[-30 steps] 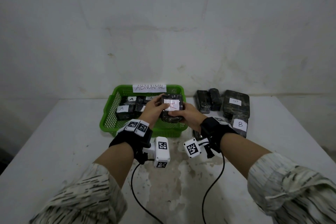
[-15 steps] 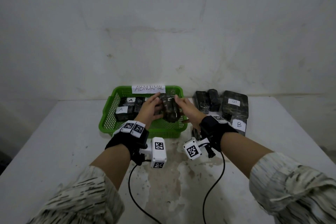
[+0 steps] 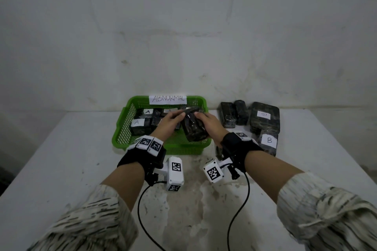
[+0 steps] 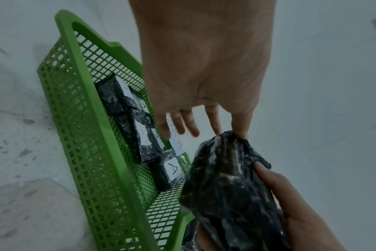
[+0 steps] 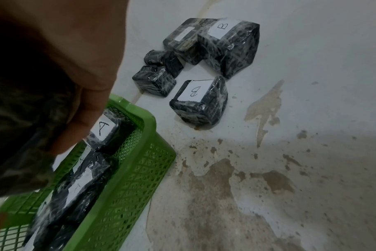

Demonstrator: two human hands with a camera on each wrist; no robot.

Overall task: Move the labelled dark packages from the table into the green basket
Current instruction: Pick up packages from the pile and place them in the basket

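A dark wrapped package (image 3: 194,128) stands tilted over the right part of the green basket (image 3: 122,128), and no label shows on it. My right hand (image 3: 211,125) grips its right side, thumb on the wrap (image 4: 262,168). My left hand (image 3: 172,121) has its fingers (image 4: 240,125) stretched out, only the tips touching the package's (image 4: 230,186) far end. Several packages labelled A (image 3: 137,123) lie in the basket's left and back. In the right wrist view my palm (image 5: 75,51) and the held package (image 5: 17,127) fill the left side.
On the table right of the basket (image 5: 129,178) lie two B packages (image 5: 200,100) (image 5: 230,45), a flat labelled one (image 3: 264,117) and two small unlabelled ones (image 3: 227,115). An "ABNORMAL" sign (image 3: 168,99) hangs on the basket's back rim. The wall stands close behind.
The package was turned so its white label no longer faces me, and it moved lower into the basket's right part. My left hand's fingers went from gripping to straight.
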